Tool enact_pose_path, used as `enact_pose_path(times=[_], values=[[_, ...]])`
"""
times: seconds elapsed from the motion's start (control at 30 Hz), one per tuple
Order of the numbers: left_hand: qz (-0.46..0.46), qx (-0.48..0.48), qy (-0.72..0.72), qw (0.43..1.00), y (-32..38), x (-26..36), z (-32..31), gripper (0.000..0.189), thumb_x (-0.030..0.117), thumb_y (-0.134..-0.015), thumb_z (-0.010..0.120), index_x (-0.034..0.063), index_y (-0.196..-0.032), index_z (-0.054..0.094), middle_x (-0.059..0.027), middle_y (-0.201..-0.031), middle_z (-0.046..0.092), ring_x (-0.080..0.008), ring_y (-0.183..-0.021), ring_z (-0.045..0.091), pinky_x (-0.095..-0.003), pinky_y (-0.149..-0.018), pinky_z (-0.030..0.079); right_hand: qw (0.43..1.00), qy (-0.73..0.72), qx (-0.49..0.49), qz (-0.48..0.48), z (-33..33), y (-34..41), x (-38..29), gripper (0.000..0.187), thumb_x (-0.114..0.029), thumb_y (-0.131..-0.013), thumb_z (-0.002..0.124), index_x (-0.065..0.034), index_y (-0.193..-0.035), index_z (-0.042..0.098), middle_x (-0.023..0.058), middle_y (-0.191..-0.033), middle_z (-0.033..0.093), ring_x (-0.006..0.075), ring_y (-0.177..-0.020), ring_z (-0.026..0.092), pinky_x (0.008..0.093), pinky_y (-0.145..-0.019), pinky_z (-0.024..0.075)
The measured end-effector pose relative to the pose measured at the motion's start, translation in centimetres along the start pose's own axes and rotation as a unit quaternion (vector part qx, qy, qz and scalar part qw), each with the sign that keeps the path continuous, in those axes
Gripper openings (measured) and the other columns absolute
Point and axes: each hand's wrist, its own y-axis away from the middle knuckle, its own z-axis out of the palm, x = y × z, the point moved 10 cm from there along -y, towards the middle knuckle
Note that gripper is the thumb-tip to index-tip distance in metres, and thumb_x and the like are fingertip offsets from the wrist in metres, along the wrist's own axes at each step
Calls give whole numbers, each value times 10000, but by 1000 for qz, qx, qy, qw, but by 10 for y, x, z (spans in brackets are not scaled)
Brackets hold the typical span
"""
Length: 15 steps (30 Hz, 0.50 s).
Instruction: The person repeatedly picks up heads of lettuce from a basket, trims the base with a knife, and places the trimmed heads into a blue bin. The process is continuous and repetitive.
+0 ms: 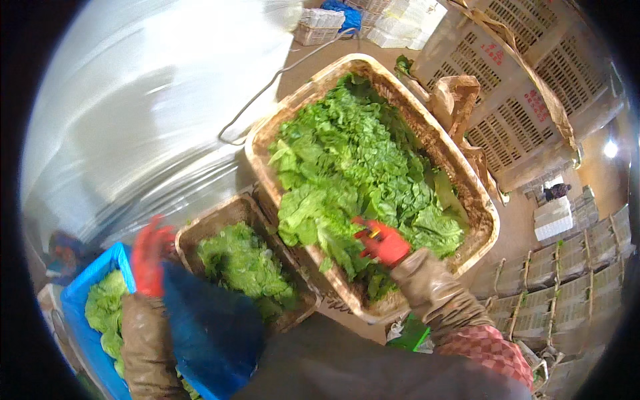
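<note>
My left hand (149,257), in a red glove, is raised beside a blue-lined crate (120,255) with lettuce (104,310) inside. Its fingers are blurred and spread, and no object shows in them. In another red glove, my right hand (384,245) hangs over the near end of a big, dirt-stained plastic tub (480,200). Its fingers are curled around a small yellow-and-black object (373,233), mostly hidden by the glove. Leafy green lettuce (350,155) is heaped in that tub. Between my hands, a smaller tub (187,235) contains more lettuce leaves (245,270).
White plastic sheeting (150,100) hangs at the left, with a grey cable (270,85) along it. Stacked slatted crates (500,90) stand beyond the big tub on the right. Rows of crates (545,295) line the lower right. White foam boxes (552,218) sit farther off.
</note>
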Motion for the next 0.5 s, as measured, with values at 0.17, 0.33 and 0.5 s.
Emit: enact_pose_path(times=[0.17,0.33,0.5], values=[[304,-221,-215,902,-89,33,305,607,284,-962,657,30,-1475,454,-245,-1423,545,-385,-1309,539,-428,-1098,426,965,202,58,-159,-89,-103,-104,471,-234,-914,734,-119,-1357,619,27,-887,684,101,-676,592,278,-595,499],[-198,61,-178,962,-211,-154,380,812,501,-985,550,7,-1557,253,-341,-1385,525,-452,-1307,510,-481,-1080,413,960,247,-122,-55,-46,-225,-133,549,-352,-862,784,-77,-1310,628,-3,-875,644,85,-626,530,271,-528,464],[-221,-39,107,969,-225,-275,405,916,605,-945,565,25,-1570,233,-253,-1480,477,-362,-1322,514,-451,-1061,438,814,529,-40,-239,-9,-311,-192,897,-448,-769,807,-55,-1480,425,272,-1163,676,440,-1117,634,460,-950,508]])
